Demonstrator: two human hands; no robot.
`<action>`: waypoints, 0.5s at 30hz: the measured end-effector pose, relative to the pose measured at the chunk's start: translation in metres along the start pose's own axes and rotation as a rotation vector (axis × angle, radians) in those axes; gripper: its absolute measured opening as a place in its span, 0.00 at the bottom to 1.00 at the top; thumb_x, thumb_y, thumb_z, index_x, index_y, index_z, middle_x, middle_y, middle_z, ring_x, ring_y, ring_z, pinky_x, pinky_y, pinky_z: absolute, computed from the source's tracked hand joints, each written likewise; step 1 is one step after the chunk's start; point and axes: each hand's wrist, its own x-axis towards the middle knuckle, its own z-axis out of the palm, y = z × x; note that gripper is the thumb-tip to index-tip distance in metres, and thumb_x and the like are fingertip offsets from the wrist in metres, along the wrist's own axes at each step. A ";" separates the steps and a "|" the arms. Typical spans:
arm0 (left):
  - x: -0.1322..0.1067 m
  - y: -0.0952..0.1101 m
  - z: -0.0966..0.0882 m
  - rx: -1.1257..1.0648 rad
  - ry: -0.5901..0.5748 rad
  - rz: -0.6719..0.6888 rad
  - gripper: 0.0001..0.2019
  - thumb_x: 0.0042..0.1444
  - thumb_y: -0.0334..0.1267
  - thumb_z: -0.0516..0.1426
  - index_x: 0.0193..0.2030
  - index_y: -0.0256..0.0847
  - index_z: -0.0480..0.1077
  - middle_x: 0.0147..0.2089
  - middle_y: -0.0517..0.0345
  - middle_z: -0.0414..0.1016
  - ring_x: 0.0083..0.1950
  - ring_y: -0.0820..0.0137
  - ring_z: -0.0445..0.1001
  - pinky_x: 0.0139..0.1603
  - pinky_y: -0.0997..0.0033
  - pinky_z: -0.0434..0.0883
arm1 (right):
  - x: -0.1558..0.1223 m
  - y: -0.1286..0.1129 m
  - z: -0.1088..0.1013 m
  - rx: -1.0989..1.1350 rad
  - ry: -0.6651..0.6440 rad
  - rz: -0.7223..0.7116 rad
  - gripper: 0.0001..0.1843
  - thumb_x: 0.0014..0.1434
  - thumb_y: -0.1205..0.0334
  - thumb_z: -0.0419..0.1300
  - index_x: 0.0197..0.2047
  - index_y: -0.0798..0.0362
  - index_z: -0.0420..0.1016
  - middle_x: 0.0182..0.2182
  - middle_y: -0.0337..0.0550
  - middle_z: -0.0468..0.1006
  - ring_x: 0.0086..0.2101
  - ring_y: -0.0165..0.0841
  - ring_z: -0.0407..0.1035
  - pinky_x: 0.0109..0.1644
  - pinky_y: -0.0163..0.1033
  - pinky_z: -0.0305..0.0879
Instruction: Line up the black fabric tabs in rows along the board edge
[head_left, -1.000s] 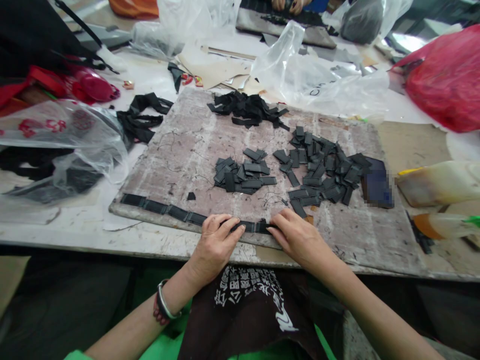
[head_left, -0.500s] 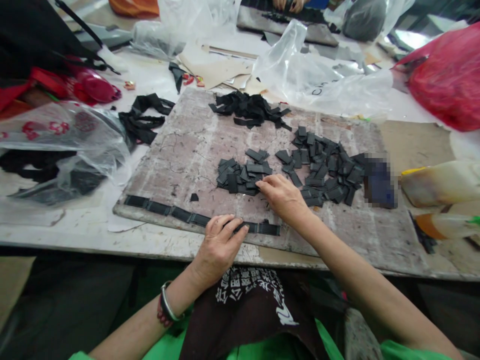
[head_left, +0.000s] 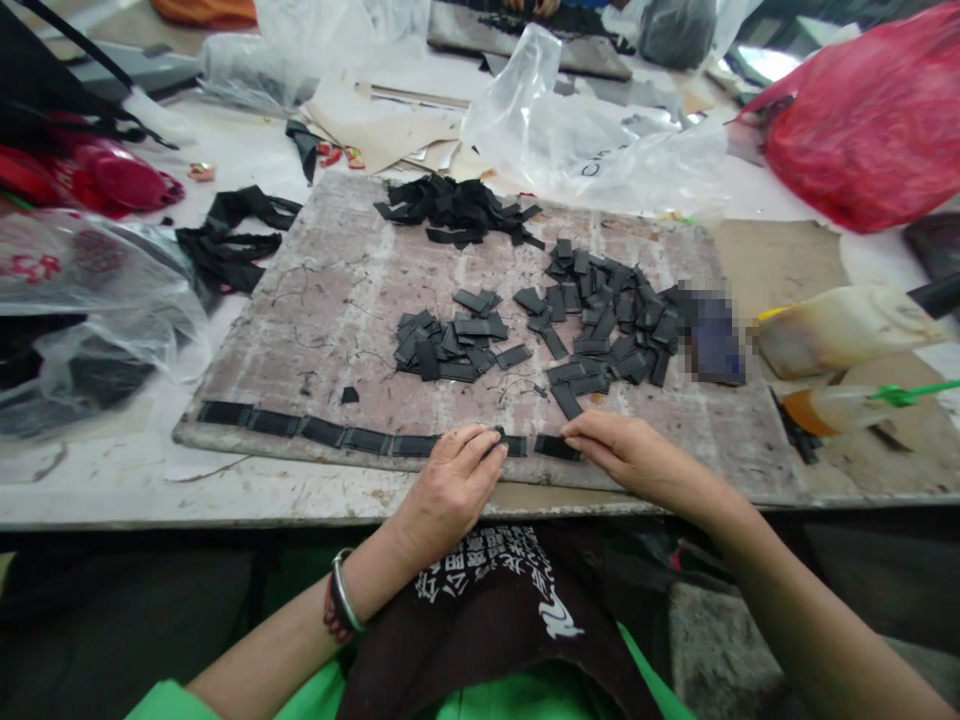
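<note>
A row of flat black rectangular fabric pieces [head_left: 322, 432] lies end to end along the near edge of a worn, stained board [head_left: 330, 290]. My left hand [head_left: 459, 478] rests over the row toward its right end, fingers stretched out and covering part of it. At the row's right end, my right hand [head_left: 626, 455] pinches a black fabric piece [head_left: 553, 446], which is close to the last one with a small gap between. Beyond my hands lie a small heap of similar pieces [head_left: 450, 340] and a larger heap [head_left: 611, 310] to its right.
Black fabric strips [head_left: 457, 208] are bunched at the board's far side. Right of the board lie a yellowish bottle [head_left: 840, 325] and a glue-like bottle with a green tip [head_left: 832, 410]. Clear plastic bags [head_left: 570, 140] and a red bag [head_left: 862, 120] stand behind.
My right hand has moved from the small heap down to the row's right end, bringing a black fabric piece. My left hand stays on the row. The view has shifted right.
</note>
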 end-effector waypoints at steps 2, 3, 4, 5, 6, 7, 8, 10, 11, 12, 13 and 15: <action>0.002 0.001 0.002 0.001 -0.015 0.014 0.11 0.59 0.28 0.54 0.48 0.29 0.69 0.48 0.43 0.72 0.53 0.59 0.66 0.52 0.56 0.72 | 0.001 0.002 0.006 -0.015 -0.023 0.004 0.10 0.64 0.66 0.49 0.39 0.52 0.71 0.35 0.43 0.76 0.37 0.34 0.70 0.43 0.38 0.66; 0.002 0.001 0.002 0.002 -0.024 0.023 0.11 0.59 0.28 0.54 0.47 0.28 0.70 0.47 0.42 0.72 0.53 0.59 0.66 0.52 0.56 0.72 | 0.002 0.002 0.009 -0.031 -0.025 0.005 0.09 0.64 0.67 0.49 0.39 0.52 0.71 0.34 0.43 0.76 0.37 0.34 0.70 0.43 0.38 0.65; 0.002 0.001 0.003 0.004 -0.033 0.033 0.10 0.59 0.27 0.53 0.47 0.28 0.70 0.47 0.42 0.72 0.53 0.59 0.66 0.52 0.56 0.72 | 0.004 0.002 0.012 -0.054 -0.023 0.006 0.09 0.64 0.67 0.49 0.39 0.52 0.71 0.34 0.43 0.75 0.37 0.33 0.70 0.43 0.38 0.65; 0.002 0.001 0.004 0.007 -0.043 0.042 0.10 0.59 0.27 0.53 0.46 0.28 0.70 0.48 0.42 0.72 0.53 0.59 0.66 0.52 0.56 0.72 | 0.005 0.000 0.016 -0.086 -0.020 0.008 0.09 0.64 0.68 0.50 0.38 0.53 0.70 0.33 0.43 0.75 0.36 0.33 0.70 0.42 0.38 0.65; 0.001 0.001 0.004 0.009 -0.049 0.048 0.10 0.59 0.26 0.53 0.46 0.27 0.70 0.48 0.42 0.72 0.53 0.59 0.66 0.52 0.56 0.72 | 0.006 -0.002 0.018 -0.130 -0.015 0.015 0.08 0.64 0.67 0.50 0.38 0.54 0.70 0.33 0.43 0.74 0.36 0.33 0.69 0.42 0.37 0.65; 0.001 0.000 0.005 0.011 -0.055 0.053 0.10 0.59 0.26 0.53 0.46 0.27 0.70 0.48 0.42 0.72 0.53 0.59 0.66 0.52 0.56 0.72 | 0.006 -0.004 0.020 -0.186 -0.008 0.025 0.08 0.64 0.67 0.50 0.37 0.54 0.70 0.33 0.44 0.73 0.36 0.34 0.69 0.41 0.37 0.65; 0.000 0.000 0.006 0.013 -0.058 0.056 0.11 0.58 0.26 0.53 0.47 0.27 0.70 0.48 0.42 0.72 0.53 0.59 0.66 0.52 0.56 0.73 | 0.005 -0.007 0.021 -0.252 0.001 0.037 0.07 0.64 0.67 0.50 0.37 0.55 0.70 0.33 0.44 0.73 0.36 0.34 0.69 0.41 0.37 0.64; -0.001 0.000 0.007 0.016 -0.061 0.055 0.11 0.58 0.26 0.53 0.47 0.26 0.69 0.48 0.41 0.73 0.53 0.58 0.66 0.52 0.56 0.73 | 0.003 -0.014 0.022 -0.388 0.028 0.048 0.07 0.64 0.66 0.51 0.38 0.55 0.70 0.33 0.45 0.71 0.36 0.35 0.68 0.39 0.37 0.64; -0.002 0.000 0.007 0.018 -0.060 0.054 0.11 0.58 0.26 0.53 0.48 0.26 0.69 0.48 0.41 0.73 0.53 0.58 0.66 0.51 0.56 0.73 | 0.001 -0.016 0.021 -0.440 0.051 0.045 0.07 0.64 0.65 0.52 0.38 0.55 0.70 0.34 0.46 0.71 0.36 0.35 0.67 0.39 0.37 0.63; -0.002 0.000 0.007 0.021 -0.058 0.056 0.11 0.58 0.26 0.53 0.48 0.26 0.69 0.48 0.41 0.73 0.52 0.58 0.67 0.51 0.56 0.73 | 0.000 -0.017 0.020 -0.474 0.087 0.040 0.07 0.64 0.64 0.53 0.37 0.54 0.71 0.35 0.46 0.71 0.37 0.36 0.67 0.39 0.36 0.63; -0.002 0.000 0.007 0.024 -0.054 0.058 0.11 0.58 0.26 0.54 0.48 0.26 0.69 0.48 0.41 0.73 0.52 0.58 0.67 0.51 0.55 0.73 | -0.001 -0.016 0.019 -0.492 0.136 0.043 0.07 0.64 0.63 0.53 0.37 0.54 0.71 0.35 0.46 0.71 0.37 0.36 0.66 0.40 0.36 0.63; 0.000 0.001 0.006 0.029 -0.042 0.057 0.11 0.58 0.27 0.54 0.47 0.27 0.69 0.47 0.42 0.73 0.52 0.58 0.67 0.50 0.54 0.73 | -0.001 -0.011 0.017 -0.500 0.251 0.083 0.08 0.64 0.62 0.53 0.37 0.54 0.71 0.35 0.47 0.71 0.39 0.36 0.66 0.42 0.37 0.62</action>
